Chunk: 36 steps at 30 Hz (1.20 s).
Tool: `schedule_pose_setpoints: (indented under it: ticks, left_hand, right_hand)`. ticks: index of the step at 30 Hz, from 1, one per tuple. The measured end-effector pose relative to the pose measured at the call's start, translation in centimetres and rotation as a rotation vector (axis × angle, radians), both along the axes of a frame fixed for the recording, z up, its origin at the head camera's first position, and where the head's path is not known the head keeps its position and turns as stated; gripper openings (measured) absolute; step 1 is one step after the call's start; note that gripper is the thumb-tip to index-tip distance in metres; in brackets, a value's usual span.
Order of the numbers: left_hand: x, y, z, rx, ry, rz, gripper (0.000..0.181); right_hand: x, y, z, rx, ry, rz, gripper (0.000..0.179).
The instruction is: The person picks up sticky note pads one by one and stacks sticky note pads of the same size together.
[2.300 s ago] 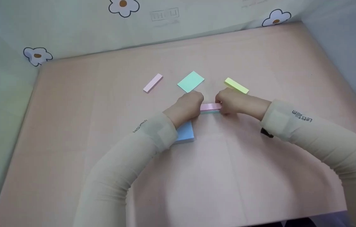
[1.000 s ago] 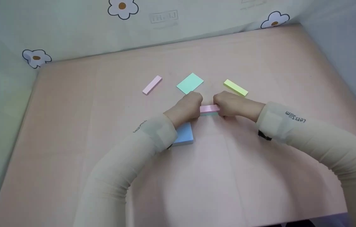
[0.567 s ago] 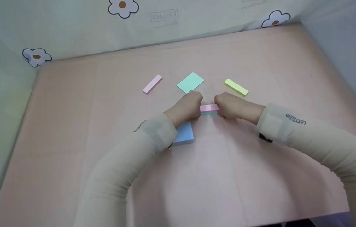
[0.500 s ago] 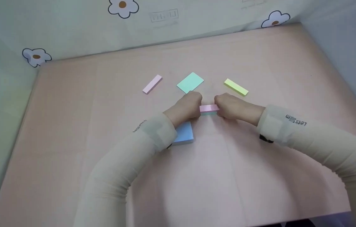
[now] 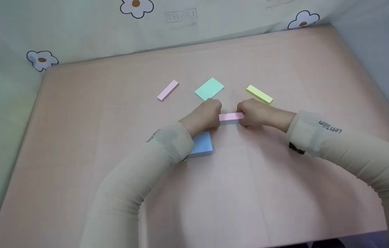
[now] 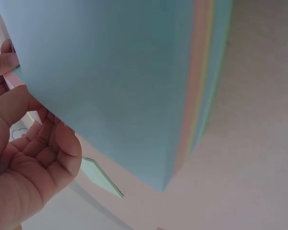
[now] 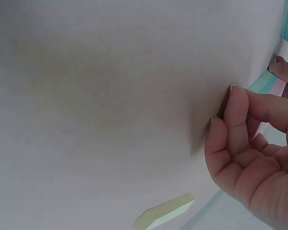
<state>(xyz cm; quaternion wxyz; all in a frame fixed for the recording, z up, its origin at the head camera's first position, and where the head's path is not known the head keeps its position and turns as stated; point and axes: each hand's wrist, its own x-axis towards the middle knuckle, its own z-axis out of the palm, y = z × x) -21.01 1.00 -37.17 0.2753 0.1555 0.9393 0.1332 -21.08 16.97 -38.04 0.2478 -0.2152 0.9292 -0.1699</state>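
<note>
Between the two hands, low over the table, is a small stack of sticky note strips, pink on top with green-blue below. My left hand pinches its left end, fingers curled. The other end is pinched by my right hand; the right wrist view shows green, blue and pink layers in the strips. Close below my left wrist lies a thick square sticky note pad, blue on top and partly hidden by the sleeve. The left wrist view shows several coloured layers along the edge of this pad.
Beyond the hands, a pink strip pad lies to the left, a green rectangular note pad in the middle and a yellow strip pad to the right. A curtain with flower prints hangs behind the table.
My right hand has shifted slightly right along the strips, so more of their pink top shows between the hands. The left hand keeps its place, and the pads lie where they were.
</note>
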Motion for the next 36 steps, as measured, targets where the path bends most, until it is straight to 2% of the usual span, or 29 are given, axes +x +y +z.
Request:
schedule_pose_setpoints:
  ticks: [2,19,25,29,32,33,36]
  left_hand:
    - [-0.1,0.0,0.0,-0.001,0.005,-0.008,0.022]
    - [0.1,-0.2,0.0,0.032,-0.036,0.071,0.024]
    - [0.0,-0.3,0.0,0.009,-0.035,0.062,0.026]
    - [-0.2,-0.8,0.9,-0.070,-0.064,0.040,0.037]
    - [-0.3,-1.8,2.0,-0.085,-0.049,0.034,0.044]
    - [-0.3,-2.4,2.3,-0.077,-0.034,0.036,0.045]
    - [-0.1,-4.3,3.1,-0.008,0.001,0.092,0.048]
  right_hand:
    - [0.0,0.0,0.0,-0.011,0.005,-0.009,0.021]
    - [0.2,-0.6,0.4,0.037,-0.039,-0.058,0.028]
    - [0.1,-0.6,0.5,0.049,-0.061,-0.067,0.033]
    - [-0.1,-0.1,1.5,0.092,-0.102,-0.094,0.046]
    - [-0.6,1.1,2.8,0.123,-0.110,-0.131,0.051]
    - [-0.8,1.7,3.2,0.127,-0.102,-0.141,0.050]
    - [-1.7,3.9,4.1,0.135,-0.036,-0.157,0.045]
